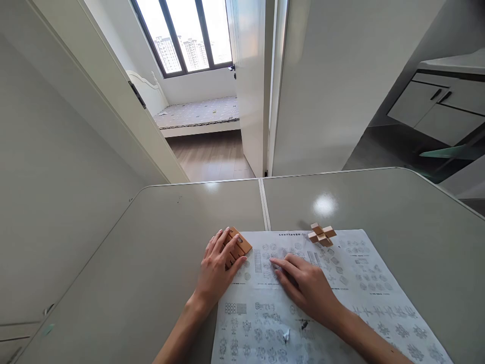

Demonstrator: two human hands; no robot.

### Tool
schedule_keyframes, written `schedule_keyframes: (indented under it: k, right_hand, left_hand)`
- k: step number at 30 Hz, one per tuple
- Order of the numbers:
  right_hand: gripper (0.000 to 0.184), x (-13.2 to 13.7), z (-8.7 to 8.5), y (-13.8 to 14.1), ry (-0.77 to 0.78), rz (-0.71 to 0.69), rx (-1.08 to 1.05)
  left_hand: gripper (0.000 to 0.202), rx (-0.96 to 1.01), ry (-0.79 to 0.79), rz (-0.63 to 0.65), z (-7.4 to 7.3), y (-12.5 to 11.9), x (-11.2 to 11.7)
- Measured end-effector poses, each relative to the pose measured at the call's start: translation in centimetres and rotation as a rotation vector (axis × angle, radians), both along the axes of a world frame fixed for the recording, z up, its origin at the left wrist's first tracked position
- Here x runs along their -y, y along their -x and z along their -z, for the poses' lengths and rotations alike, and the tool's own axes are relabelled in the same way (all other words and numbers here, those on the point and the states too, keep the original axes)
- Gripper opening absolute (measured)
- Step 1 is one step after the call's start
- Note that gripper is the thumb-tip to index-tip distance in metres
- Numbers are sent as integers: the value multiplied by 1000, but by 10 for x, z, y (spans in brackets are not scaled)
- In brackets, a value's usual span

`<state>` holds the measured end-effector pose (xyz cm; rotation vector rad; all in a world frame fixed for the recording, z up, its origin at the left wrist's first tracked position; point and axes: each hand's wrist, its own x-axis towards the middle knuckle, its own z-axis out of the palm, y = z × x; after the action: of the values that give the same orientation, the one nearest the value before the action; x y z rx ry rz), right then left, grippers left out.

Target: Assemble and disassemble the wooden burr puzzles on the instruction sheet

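A brown wooden number puzzle [245, 244] with dark markings lies at the left edge of a large printed sheet [261, 296]. My left hand [216, 263] is spread over it, fingers across its top and thumb along the near side, covering much of it. On the sheet, my right hand [308, 283] points with its index finger at small printed diagrams; the thumb is stretched out and the other fingers are curled, with nothing held. Beyond that hand, a light wooden cross-shaped interlocking puzzle [322, 234] sits near the sheet's top edge.
The sheet lies on a glossy grey table [170, 253] with a seam [264, 205] down its middle. Small torn spots show in the paper. Past the far edge are an open door [252, 86], a bed [200, 111] under a window, and a white cabinet [439, 103] at right.
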<state>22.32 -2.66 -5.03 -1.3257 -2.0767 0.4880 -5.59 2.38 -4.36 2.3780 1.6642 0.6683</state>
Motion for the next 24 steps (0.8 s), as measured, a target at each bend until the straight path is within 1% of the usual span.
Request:
schedule_keyframes:
  k: [3, 5, 6, 8, 10, 13, 16, 18, 19, 21, 22, 24]
  right_hand:
    - [32, -1, -2, 0, 35, -6, -39]
    - [31, -1, -3, 0, 56, -8, -64]
    - [30, -1, -4, 0, 64, -7, -75]
    - [29, -1, -6, 0, 84, -6, -98]
    - [30, -1, -7, -1, 118, -4, -134]
    - [31, -2, -8, -3, 206, 10, -224]
    - [34, -4, -7, -7, 290, 52, -346]
    - [36, -7, -7, -11, 335, 82, -436]
    - [38, -9, -6, -14, 369, 86, -489]
    - [41, -13, -7, -20, 482, 56, -636]
    - [43, -16, -8, -23, 553, 33, -726]
    - [47, -22, -10, -31, 644, 33, -934]
  left_hand:
    - [68, 120, 68, -25, -4, 1, -3]
    - [65, 253, 99, -62, -8, 4, -9]
    - [59, 327, 108, -79, -10, 7, -14]
    - [53, 477, 111, -162, -13, 13, -27]
    - [54, 521, 112, -211, -15, 19, -44]
    - [51, 578, 98, -253, -16, 29, -68]
    - [47, 624, 86, -287, -16, 35, -88]
    - [44, 643, 96, -276, -17, 38, -95]
    - [42, 650, 103, -265, -18, 40, -97]
    - [40, 662, 116, -240, -19, 42, -99]
    - [40, 666, 122, -228, -20, 43, -99]
    - [39, 671, 136, -205, -20, 42, -97]
